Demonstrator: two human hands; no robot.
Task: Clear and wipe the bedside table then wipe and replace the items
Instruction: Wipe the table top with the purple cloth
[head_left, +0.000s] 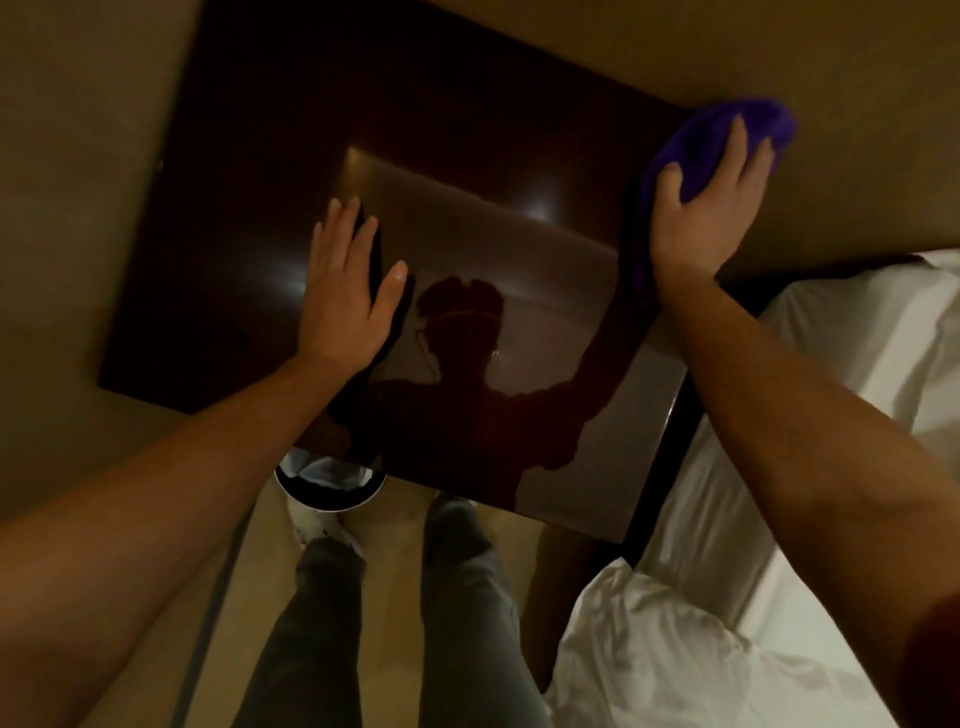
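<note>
The bedside table (519, 249) has a dark glossy top that mirrors me and carries no items. My left hand (348, 291) lies flat on its left part, fingers spread, holding nothing. My right hand (711, 202) presses a purple cloth (727, 135) against the table's far right corner, where the top meets the beige wall. Part of the cloth hangs down under my right wrist.
A dark wooden wall panel (311, 104) rises behind the table. The bed with white sheets (779, 467) is close on the right. A round bin (332, 483) with a white liner stands under the table's near left corner, next to my feet.
</note>
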